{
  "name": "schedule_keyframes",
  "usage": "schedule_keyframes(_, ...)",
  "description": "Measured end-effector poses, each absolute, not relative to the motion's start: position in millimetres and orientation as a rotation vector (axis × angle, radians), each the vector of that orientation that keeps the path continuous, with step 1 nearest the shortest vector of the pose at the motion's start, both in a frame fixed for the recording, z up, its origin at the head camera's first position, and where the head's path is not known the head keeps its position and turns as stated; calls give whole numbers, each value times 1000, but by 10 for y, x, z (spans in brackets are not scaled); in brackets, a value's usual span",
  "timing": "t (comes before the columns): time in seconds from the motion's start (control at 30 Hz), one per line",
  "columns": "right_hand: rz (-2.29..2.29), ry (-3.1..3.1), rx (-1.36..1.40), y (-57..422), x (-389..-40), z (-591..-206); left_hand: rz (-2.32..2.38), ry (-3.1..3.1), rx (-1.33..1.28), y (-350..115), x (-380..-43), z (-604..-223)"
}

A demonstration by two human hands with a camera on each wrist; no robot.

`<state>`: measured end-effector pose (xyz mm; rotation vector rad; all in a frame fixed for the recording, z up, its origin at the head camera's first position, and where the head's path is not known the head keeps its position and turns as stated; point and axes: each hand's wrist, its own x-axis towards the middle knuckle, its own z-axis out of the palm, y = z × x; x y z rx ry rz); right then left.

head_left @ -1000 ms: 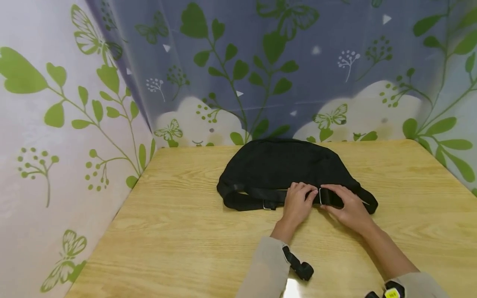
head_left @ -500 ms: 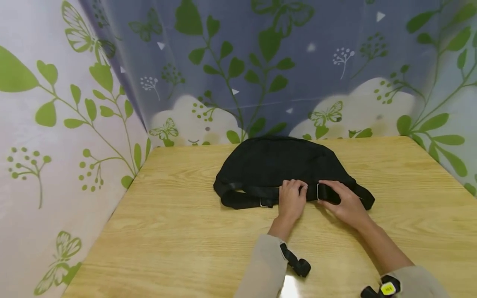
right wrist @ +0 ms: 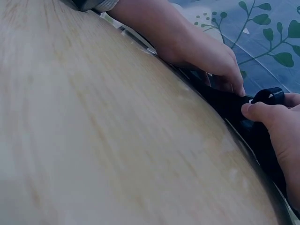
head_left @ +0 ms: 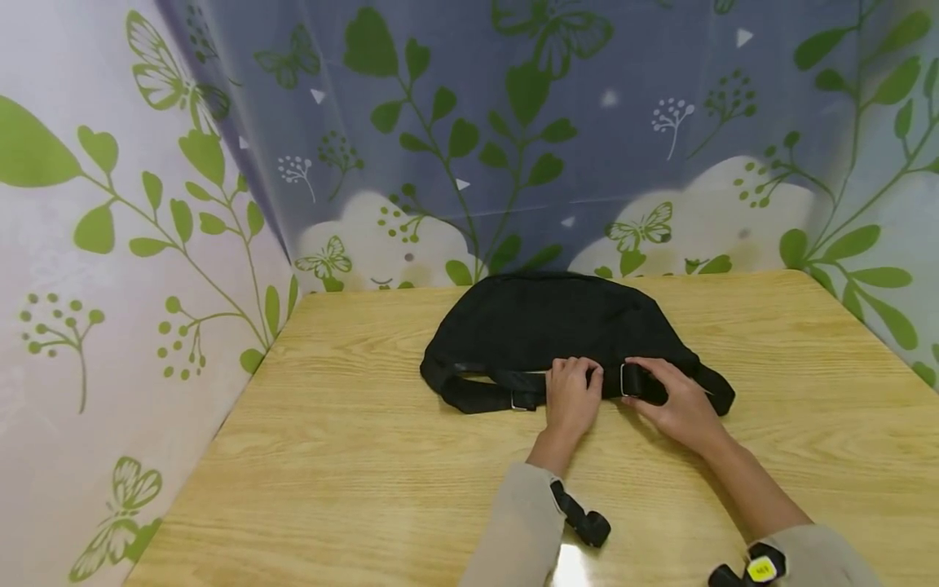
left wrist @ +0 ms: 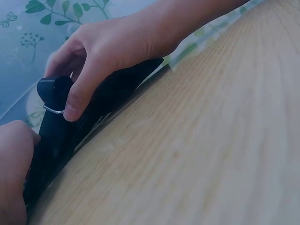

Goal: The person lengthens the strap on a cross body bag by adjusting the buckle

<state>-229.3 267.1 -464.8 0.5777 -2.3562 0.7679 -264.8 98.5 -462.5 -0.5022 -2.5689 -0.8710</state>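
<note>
A black fabric waist bag [head_left: 543,318] lies flat on the table, with its strap [head_left: 528,381] running along the near side. My left hand [head_left: 572,399] grips the strap, fingers bent over its far edge. Just right of it stands a silver slider buckle [head_left: 623,380], a little apart from those fingertips. My right hand [head_left: 681,406] pinches the strap at this buckle, thumb below and fingers above. In the left wrist view a loop of strap [left wrist: 54,91] bulges up between right thumb and fingers. Another metal buckle [head_left: 519,401] sits on the strap left of my left hand.
The wood-grain table [head_left: 352,456] extends around the bag. Behind it hangs a blue curtain [head_left: 440,163] printed with leaves and butterflies, and a pale printed curtain [head_left: 59,244] lines the left side. Black wrist straps [head_left: 583,518] hang from the sleeves.
My left hand has slid leftward along the strap, away from the slider buckle. The right hand keeps its pinch at the buckle. The head view has shifted slightly.
</note>
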Motion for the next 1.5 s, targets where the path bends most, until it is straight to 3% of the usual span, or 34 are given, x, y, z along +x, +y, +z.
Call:
schedule_keyframes(0.43,817,-2377,635,2667,-2280,-4637,-1090,-2515,-757,979,-2665,-4627)
schedule_keyframes(0.87,793,-2384,571,2659,-2278,-4607,-982,-2536,-546,998,-2680,-4634)
schedule_keyframes(1.2,831,-2387,606,2669,-2286,-4616,-1207,-2476,-763,973,-2656,-4583)
schedule_keyframes(1.5,750,-2333,703,2678,-2318,-4634,-1277,-2414,-699,980,-2658,-4612)
